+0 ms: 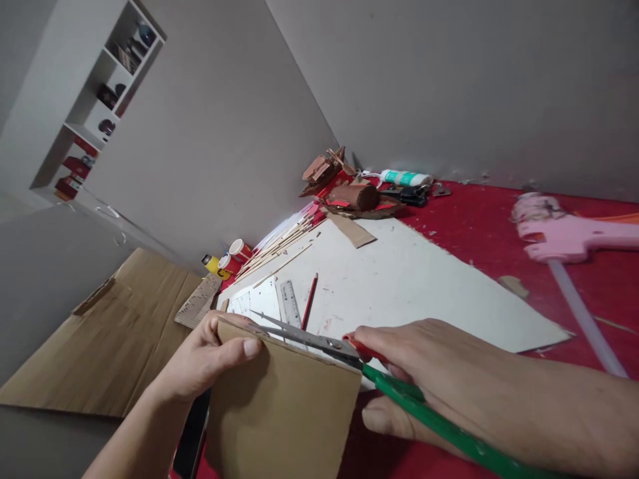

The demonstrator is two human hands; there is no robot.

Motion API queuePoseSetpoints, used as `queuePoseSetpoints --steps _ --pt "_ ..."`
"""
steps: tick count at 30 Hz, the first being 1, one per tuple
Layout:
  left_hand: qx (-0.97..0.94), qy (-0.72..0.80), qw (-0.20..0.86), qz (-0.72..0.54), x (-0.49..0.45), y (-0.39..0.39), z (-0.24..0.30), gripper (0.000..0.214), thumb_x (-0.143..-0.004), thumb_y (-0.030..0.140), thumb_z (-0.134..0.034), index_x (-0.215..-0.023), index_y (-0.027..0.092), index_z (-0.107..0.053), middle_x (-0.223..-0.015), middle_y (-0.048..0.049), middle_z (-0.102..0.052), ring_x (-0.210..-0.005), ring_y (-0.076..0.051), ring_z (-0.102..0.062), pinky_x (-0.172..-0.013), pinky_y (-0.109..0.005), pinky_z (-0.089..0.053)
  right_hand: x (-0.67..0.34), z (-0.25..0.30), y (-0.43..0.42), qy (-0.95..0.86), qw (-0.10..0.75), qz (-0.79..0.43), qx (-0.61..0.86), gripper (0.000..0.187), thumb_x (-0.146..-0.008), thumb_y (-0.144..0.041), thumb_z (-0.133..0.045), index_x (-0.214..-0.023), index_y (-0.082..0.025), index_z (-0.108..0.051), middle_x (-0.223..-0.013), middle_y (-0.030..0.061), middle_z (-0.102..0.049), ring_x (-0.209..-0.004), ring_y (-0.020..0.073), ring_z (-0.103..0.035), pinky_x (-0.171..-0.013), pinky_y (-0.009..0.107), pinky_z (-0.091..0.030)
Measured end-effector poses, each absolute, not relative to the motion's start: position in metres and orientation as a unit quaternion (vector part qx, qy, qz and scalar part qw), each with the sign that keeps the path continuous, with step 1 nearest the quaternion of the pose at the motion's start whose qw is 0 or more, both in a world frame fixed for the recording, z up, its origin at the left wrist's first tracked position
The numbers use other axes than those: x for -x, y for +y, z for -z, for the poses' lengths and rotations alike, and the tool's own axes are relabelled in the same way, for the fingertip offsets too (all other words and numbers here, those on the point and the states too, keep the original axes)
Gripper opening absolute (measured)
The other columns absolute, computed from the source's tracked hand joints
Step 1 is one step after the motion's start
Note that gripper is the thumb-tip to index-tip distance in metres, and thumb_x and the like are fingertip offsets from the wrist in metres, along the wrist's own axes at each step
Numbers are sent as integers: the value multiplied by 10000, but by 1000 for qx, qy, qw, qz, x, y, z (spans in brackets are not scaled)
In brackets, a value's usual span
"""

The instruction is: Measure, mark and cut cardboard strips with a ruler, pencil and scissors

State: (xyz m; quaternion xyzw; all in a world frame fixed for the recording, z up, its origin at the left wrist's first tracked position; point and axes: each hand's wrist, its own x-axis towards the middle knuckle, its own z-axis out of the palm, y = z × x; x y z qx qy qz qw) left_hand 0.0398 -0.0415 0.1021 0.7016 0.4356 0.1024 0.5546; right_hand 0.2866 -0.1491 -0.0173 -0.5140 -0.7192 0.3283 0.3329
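My left hand grips the upper left corner of a brown cardboard piece, thumb on its front face. My right hand is closed on green-handled scissors. The metal blades lie along the cardboard's top edge and point left toward my left hand. Both hands hover over the near edge of a red table.
A white board lies on the table with a steel ruler, a red pencil and thin wooden sticks. A pink glue gun rests at right. Paint pots, wood scraps and a large cardboard sheet sit around.
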Motion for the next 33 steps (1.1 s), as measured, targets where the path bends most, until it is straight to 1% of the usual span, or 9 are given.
queuePoseSetpoints --steps 2,4,6,8,11,16,21,28,33 --pt "-711 435 546 -80 -40 -43 -101 340 -739 480 -807 -752 146 -742 -671 -44 -705 -553 -122 -621 -552 -212 -527 -285 18 -150 -719 319 -325 525 422 -799 -616 -642 -918 -212 -636 -852 87 -726 -744 292 -673 -625 347 -438" --pt "-723 435 532 -72 -41 -44 -100 367 -730 503 -805 -699 146 -725 -612 -27 -666 -508 -104 -574 -519 -200 -500 -284 19 -149 -725 310 -308 532 406 -782 -595 -673 -902 -209 -636 -841 88 -723 -735 296 -670 -619 351 -428" --pt "-737 437 507 -91 -39 -45 -98 366 -709 491 -821 -646 152 -700 -553 -5 -621 -477 -93 -532 -491 -189 -467 -283 22 -148 -739 301 -283 532 380 -776 -568 -695 -866 -204 -632 -811 86 -714 -704 291 -660 -596 344 -407" --pt "-747 441 481 -124 -37 -48 -96 329 -686 456 -844 -644 163 -699 -538 7 -607 -483 -97 -524 -484 -186 -447 -282 25 -148 -751 297 -257 531 360 -777 -549 -707 -841 -203 -629 -793 80 -707 -681 285 -652 -581 338 -391" --pt "-750 445 465 -153 -34 -52 -93 298 -673 428 -855 -644 174 -704 -538 11 -610 -494 -103 -526 -478 -186 -428 -282 26 -148 -762 304 -235 521 357 -778 -552 -714 -796 -207 -624 -763 65 -697 -648 268 -643 -563 327 -379" --pt "-742 453 471 -151 -31 -56 -98 335 -671 472 -848 -628 166 -720 -553 -12 -649 -478 -103 -538 -458 -181 -420 -284 23 -148 -756 324 -230 521 380 -715 -549 -779 -805 -210 -634 -748 53 -704 -681 282 -667 -591 336 -408" --pt "-751 464 451 -128 -27 -62 -105 307 -696 473 -832 -759 175 -790 -637 -56 -727 -529 -148 -612 -486 -209 -469 -286 21 -147 -767 315 -210 518 433 -686 -603 -783 -765 -209 -622 -747 62 -713 -667 293 -672 -567 339 -403" --pt "-737 501 425 -159 -27 -81 -108 328 -670 514 -838 -691 193 -771 -600 -34 -687 -533 -131 -578 -484 -201 -460 -283 24 -147 -775 328 -178 510 428 -688 -590 -788 -775 -201 -632 -731 70 -715 -611 286 -666 -521 330 -381" --pt "-747 480 442 -130 -22 -78 -108 312 -691 503 -825 -674 198 -764 -573 -37 -679 -504 -142 -575 -449 -207 -451 -280 27 -150 -778 322 -171 512 438 -700 -612 -766 -765 -198 -637 -724 80 -720 -618 295 -683 -530 338 -407"
